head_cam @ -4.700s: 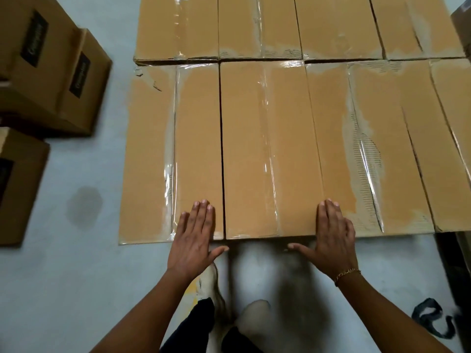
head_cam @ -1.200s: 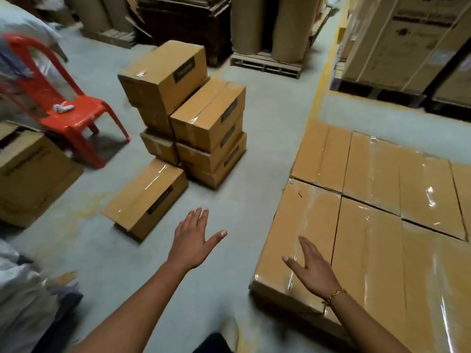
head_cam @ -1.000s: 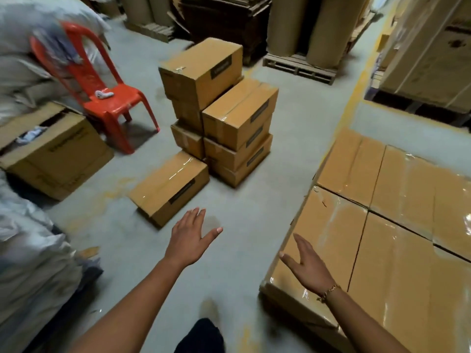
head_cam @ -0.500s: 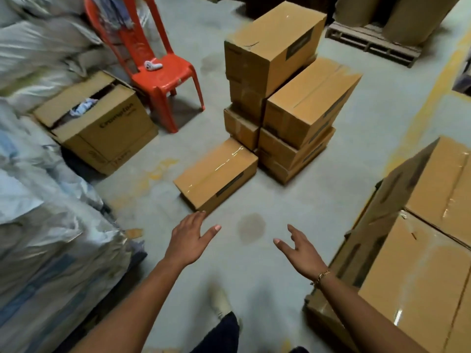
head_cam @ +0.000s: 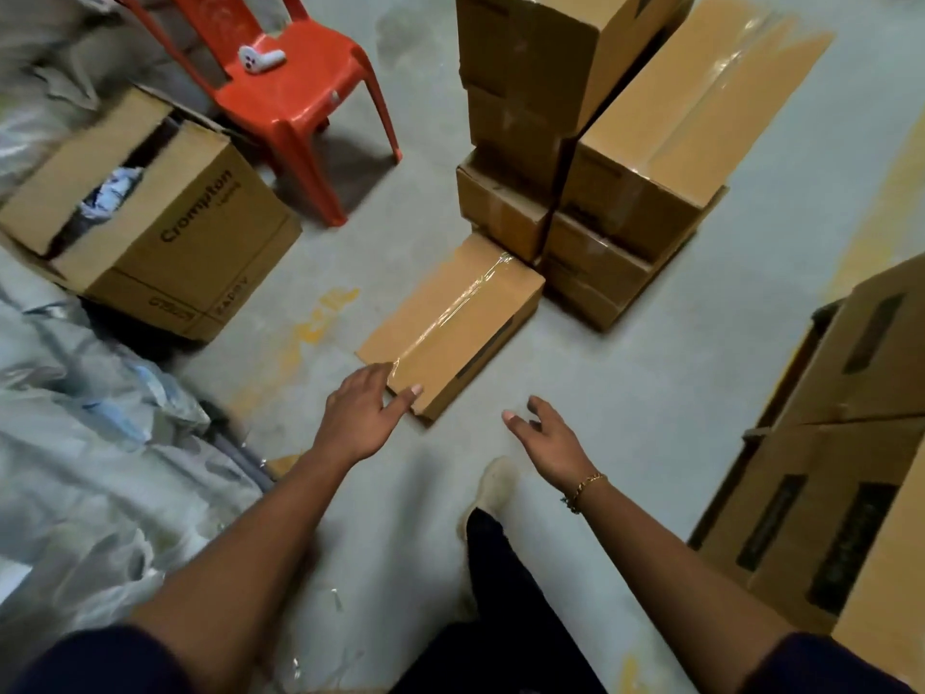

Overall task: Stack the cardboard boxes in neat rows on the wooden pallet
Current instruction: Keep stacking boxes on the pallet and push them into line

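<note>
Left hand (head_cam: 358, 418) spread wide, fingertips at near end of flat box (head_cam: 453, 325) on floor. Right hand (head_cam: 545, 433) open, empty, at 4 o'clock of box.

Dark navy short sleeves (head_cam: 100, 658), gold chain bracelet (head_cam: 583, 491) on right wrist; black trousers (head_cam: 500, 593), pale shoe (head_cam: 493, 480)

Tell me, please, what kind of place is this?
Probably a warehouse or storeroom: sealed cardboard boxes stacked on a bare concrete floor, plastic-wrapped sacks piled at the left.
</note>
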A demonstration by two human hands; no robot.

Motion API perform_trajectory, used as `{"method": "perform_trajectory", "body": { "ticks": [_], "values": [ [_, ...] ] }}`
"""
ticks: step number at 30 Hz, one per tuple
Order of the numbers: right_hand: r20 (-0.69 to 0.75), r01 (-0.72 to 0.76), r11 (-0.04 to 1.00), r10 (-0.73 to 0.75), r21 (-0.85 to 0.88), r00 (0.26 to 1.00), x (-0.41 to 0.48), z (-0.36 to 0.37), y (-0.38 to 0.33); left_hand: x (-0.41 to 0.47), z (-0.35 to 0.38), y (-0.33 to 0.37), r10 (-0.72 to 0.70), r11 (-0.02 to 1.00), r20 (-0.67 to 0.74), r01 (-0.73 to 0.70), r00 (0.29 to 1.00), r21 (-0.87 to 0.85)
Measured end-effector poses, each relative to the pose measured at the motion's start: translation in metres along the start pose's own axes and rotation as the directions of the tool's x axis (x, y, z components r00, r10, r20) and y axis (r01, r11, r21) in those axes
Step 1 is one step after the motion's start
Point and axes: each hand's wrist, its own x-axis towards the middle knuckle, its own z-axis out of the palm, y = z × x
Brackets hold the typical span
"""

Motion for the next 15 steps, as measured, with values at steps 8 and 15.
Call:
{"method": "perform_trajectory", "body": {
  "ticks": [8,15],
  "values": [
    [-0.015,-0.167,0.986,0.167,0.008,0.986,0.157,0.045,-0.01,0.157,0.018,-0.056,-0.06,0.998,0.064,0.062,0.996,-0.033],
    [-0.082,-0.33,0.934,0.342,0.135,0.936,0.306,0.113,0.023,0.303,0.092,-0.133,-0.114,0.99,0.153,0.124,0.982,-0.061]
  ]
}}
